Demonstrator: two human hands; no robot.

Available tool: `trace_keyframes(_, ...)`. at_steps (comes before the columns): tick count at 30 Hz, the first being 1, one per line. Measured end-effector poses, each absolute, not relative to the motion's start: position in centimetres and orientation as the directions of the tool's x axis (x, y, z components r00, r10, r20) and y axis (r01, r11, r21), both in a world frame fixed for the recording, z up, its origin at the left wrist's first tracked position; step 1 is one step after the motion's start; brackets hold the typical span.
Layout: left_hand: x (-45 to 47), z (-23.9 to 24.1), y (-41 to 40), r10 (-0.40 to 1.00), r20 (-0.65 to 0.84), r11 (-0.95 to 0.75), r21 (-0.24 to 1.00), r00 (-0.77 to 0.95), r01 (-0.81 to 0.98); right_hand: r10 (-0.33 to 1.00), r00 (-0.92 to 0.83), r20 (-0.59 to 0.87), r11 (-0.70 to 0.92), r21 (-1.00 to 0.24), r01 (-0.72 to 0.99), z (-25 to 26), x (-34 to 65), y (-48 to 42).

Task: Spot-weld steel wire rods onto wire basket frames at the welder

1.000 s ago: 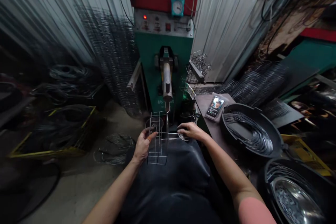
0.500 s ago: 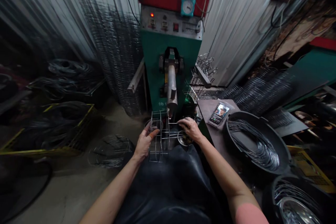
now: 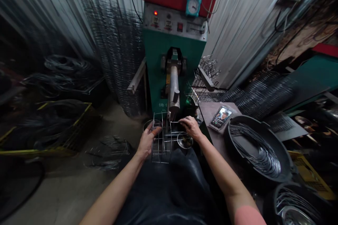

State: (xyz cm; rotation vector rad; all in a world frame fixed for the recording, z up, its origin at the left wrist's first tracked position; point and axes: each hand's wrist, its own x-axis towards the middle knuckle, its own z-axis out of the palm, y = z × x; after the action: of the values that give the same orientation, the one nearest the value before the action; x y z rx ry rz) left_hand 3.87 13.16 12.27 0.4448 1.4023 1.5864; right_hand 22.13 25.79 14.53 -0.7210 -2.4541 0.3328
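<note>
- L hand [image 3: 146, 143]: fingers curled in, thumb vs. fingers, gripping L side of wire frame [image 3: 163, 143]. Side grip prob. steadies it & keeps fingers off machine tip [image 3: 172, 114].
- Frame loc.: held up in front of dark apron [image 3: 179, 190], out past bench's L edge, just below tip; not resting on bench [image 3: 207, 109]. Held there prob. b/c tip is the work spot; exact contact w/ tip too small to tell.
- R hand [image 3: 192, 127]: fingertips nearly together, appar. pinching R end of thin wire [image 3: 175, 122]; its L end is at the tip. End grip prob. for fine aim, w/ fingers clear.
- Longer prongs run R from frame, under R hand, above small round bowl [image 3: 185, 140].
- Phone [image 3: 221, 117] lies nr. bench's far edge, screen up, L of black tray [image 3: 286, 154]; prob. there for viewing w/o blocking hands.
- Tray sits toward bench's R side w/ loose wires [image 3: 271, 163] inside, approx. parallel; prob. kept on R hand's side for quick pickup.
- Wire bundle [image 3: 108, 153] on floor, L of apron, well apart from bench; blurred, details n/a.
</note>
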Motion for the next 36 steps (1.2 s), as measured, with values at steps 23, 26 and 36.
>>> trace_keyframes(23,3.9,13.3,13.6,0.825,-0.321,0.103,0.895,-0.466,-0.435,0.790,-0.392,0.472,0.609,-0.521,0.598,12.9,24.6,23.8)
trace_keyframes(26,4.1,13.3,13.7,0.829,-0.294,0.082,0.905,-0.476,-0.417,0.782,-0.402,0.476,0.621,-0.546,0.563,13.3,23.6,24.0)
trace_keyframes(36,4.0,13.6,14.0,0.779,-0.284,0.063,0.923,-0.560,-0.381,0.756,-0.476,0.450,0.655,-0.539,0.530,14.0,22.3,24.3)
